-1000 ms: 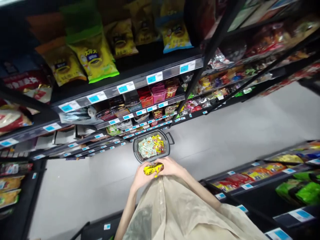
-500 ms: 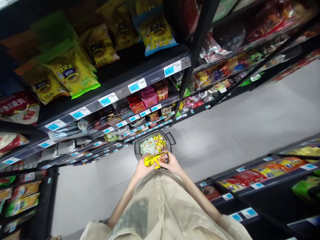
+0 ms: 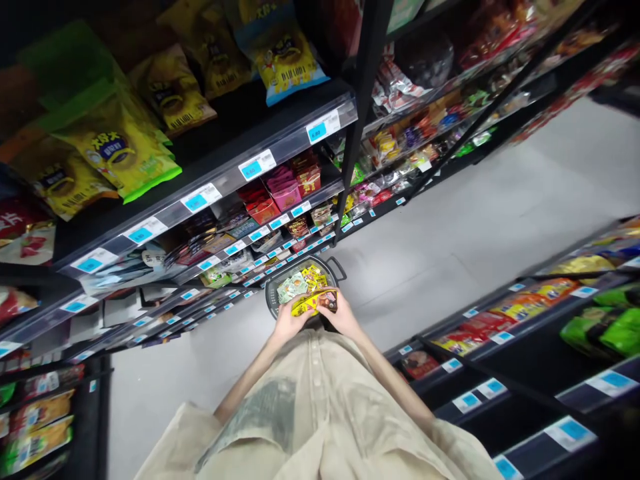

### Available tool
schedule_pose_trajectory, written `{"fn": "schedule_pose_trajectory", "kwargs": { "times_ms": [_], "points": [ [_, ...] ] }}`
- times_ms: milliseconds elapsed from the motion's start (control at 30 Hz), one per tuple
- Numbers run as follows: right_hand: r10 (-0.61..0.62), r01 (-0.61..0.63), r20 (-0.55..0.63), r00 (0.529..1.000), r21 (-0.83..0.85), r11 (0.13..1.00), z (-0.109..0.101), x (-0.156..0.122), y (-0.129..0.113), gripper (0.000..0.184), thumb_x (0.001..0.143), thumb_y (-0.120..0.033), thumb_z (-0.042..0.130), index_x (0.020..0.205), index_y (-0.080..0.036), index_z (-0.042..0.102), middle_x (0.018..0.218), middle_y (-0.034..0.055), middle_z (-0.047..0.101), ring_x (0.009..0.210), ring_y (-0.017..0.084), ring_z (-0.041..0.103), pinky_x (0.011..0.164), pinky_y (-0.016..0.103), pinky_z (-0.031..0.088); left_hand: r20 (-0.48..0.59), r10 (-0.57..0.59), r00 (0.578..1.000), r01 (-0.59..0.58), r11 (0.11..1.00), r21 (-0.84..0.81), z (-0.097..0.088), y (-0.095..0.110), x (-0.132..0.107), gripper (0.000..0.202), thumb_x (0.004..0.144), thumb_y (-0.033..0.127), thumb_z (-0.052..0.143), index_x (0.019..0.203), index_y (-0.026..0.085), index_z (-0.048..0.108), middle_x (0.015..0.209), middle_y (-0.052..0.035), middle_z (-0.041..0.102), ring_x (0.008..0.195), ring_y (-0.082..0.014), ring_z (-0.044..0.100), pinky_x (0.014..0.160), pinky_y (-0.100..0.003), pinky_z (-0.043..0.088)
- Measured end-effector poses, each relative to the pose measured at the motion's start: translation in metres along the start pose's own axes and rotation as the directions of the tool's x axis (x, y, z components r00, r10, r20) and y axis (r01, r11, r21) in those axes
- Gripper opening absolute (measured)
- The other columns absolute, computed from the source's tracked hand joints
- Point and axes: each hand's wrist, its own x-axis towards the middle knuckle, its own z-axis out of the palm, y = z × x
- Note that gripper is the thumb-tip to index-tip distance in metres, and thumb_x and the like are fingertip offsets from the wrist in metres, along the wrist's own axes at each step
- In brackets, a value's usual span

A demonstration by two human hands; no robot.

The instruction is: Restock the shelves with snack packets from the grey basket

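Note:
A yellow snack packet (image 3: pixel 313 303) is held between both hands, low over a dark round basket (image 3: pixel 277 286) standing on the floor. My left hand (image 3: pixel 286 323) grips the packet's left end and my right hand (image 3: pixel 341 313) grips its right end; both have fingers closed on it. Inside the basket lie several small green-white and yellow-red packets (image 3: pixel 300 283). My beige shirt (image 3: pixel 320 413) fills the lower middle of the view.
Dark shelves of snack bags (image 3: pixel 115 143) with blue price tags (image 3: pixel 257 165) run along the left. A black upright post (image 3: pixel 361 100) divides them. Lower shelves with packets (image 3: pixel 540 293) stand at the right. Grey floor (image 3: pixel 475 227) lies between.
The packet and both hands moved forward from near my body to over the basket. The view tilted, so the shelves shifted left and down.

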Motion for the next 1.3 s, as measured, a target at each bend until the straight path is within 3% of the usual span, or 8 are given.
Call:
{"fn": "schedule_pose_trajectory", "kwargs": {
  "times_ms": [233, 433, 633, 733, 833, 1133, 1233, 1300],
  "points": [
    [-0.009, 0.016, -0.161, 0.987, 0.044, 0.999, 0.069, -0.036, 0.013, 0.046, 0.084, -0.037, 0.074, 0.124, -0.023, 0.057, 0.118, 0.0102, 0.074, 0.109, 0.028, 0.07, 0.106, 0.047, 0.053, -0.01, 0.215, 0.977, -0.213, 0.974, 0.077, -0.027, -0.041, -0.037, 0.032, 0.092, 0.032, 0.073, 0.122, 0.021, 0.075, 0.122, -0.0101, 0.08, 0.112, -0.0244, 0.077, 0.106, -0.041, 0.06],
    [0.148, -0.06, -0.221, 0.964, 0.362, 0.93, 0.148, -0.066, 0.043, 0.058, 0.066, -0.032, 0.092, 0.116, -0.026, 0.062, 0.113, 0.0049, 0.073, 0.106, 0.026, 0.07, 0.1, 0.041, 0.058, 0.042, 0.13, 0.991, -0.133, 0.987, 0.088, -0.073, -0.093, -0.083, 0.03, 0.092, 0.028, 0.072, 0.122, 0.021, 0.075, 0.119, -0.0084, 0.082, 0.104, -0.0231, 0.08, 0.097, -0.037, 0.065],
    [0.548, -0.303, 0.011, 0.836, 0.842, 0.446, 0.201, -0.093, 0.065, 0.06, 0.067, -0.038, 0.097, 0.115, -0.027, 0.063, 0.112, 0.0035, 0.076, 0.103, 0.023, 0.074, 0.087, 0.037, 0.062, 0.131, 0.263, 0.956, -0.286, 0.935, 0.21, -0.112, -0.129, -0.106, 0.034, 0.097, 0.019, 0.062, 0.13, 0.024, 0.072, 0.128, -0.0068, 0.079, 0.114, -0.0226, 0.078, 0.104, -0.039, 0.064],
    [0.532, -0.407, 0.29, 0.796, 0.906, 0.115, 0.214, -0.095, 0.057, 0.046, 0.079, -0.05, 0.088, 0.107, -0.022, 0.066, 0.097, 0.0057, 0.078, 0.092, 0.024, 0.076, 0.082, 0.04, 0.065, 0.314, 0.408, 0.857, -0.503, 0.797, 0.335, -0.118, -0.141, -0.108, 0.045, 0.096, 0.009, 0.053, 0.136, 0.022, 0.068, 0.141, -0.0092, 0.072, 0.13, -0.0225, 0.07, 0.11, -0.04, 0.06],
    [0.504, -0.372, 0.323, 0.801, 0.928, -0.004, 0.224, -0.09, 0.047, 0.034, 0.08, -0.037, 0.086, 0.104, -0.022, 0.067, 0.091, 0.0044, 0.078, 0.089, 0.022, 0.077, 0.078, 0.034, 0.065, 0.511, 0.429, 0.745, -0.65, 0.639, 0.411, -0.112, -0.145, -0.107, 0.047, 0.093, 0.008, 0.056, 0.137, 0.022, 0.069, 0.146, -0.0121, 0.069, 0.138, -0.0271, 0.064, 0.115, -0.046, 0.057],
    [0.634, -0.232, 0.093, 0.767, 0.963, 0.139, 0.215, -0.08, 0.073, 0.047, 0.068, -0.039, 0.085, 0.111, -0.028, 0.069, 0.086, 0.0007, 0.077, 0.076, 0.023, 0.074, 0.076, 0.037, 0.064, 0.709, 0.228, 0.668, -0.539, 0.805, 0.248, -0.09, -0.118, -0.089, 0.076, 0.079, 0.011, 0.067, 0.153, 0.018, 0.05, 0.161, -0.0159, 0.052, 0.154, -0.0322, 0.042, 0.129, -0.055, 0.038],
    [0.723, -0.209, 0.037, 0.69, 0.966, 0.151, 0.202, -0.085, 0.106, 0.05, 0.062, -0.031, 0.086, 0.11, -0.026, 0.071, 0.074, -0.0032, 0.073, 0.063, 0.02, 0.069, 0.074, 0.037, 0.063, 0.762, 0.269, 0.589, -0.425, 0.905, 0.009, -0.084, -0.129, -0.068, 0.087, 0.078, 0.027, 0.079, 0.158, 0.022, 0.045, 0.166, -0.0154, 0.045, 0.157, -0.0336, 0.037, 0.132, -0.054, 0.035],
    [0.758, -0.203, 0.04, 0.651, 0.971, 0.123, 0.195, -0.092, 0.132, 0.048, 0.061, -0.027, 0.085, 0.108, -0.025, 0.072, 0.076, -0.0018, 0.074, 0.068, 0.022, 0.071, 0.076, 0.039, 0.064, 0.745, 0.224, 0.628, -0.291, 0.956, -0.042, -0.078, -0.15, -0.042, 0.076, 0.082, 0.033, 0.078, 0.153, 0.03, 0.052, 0.162, -0.0111, 0.052, 0.151, -0.0314, 0.048, 0.126, -0.048, 0.045]
  ]
}}
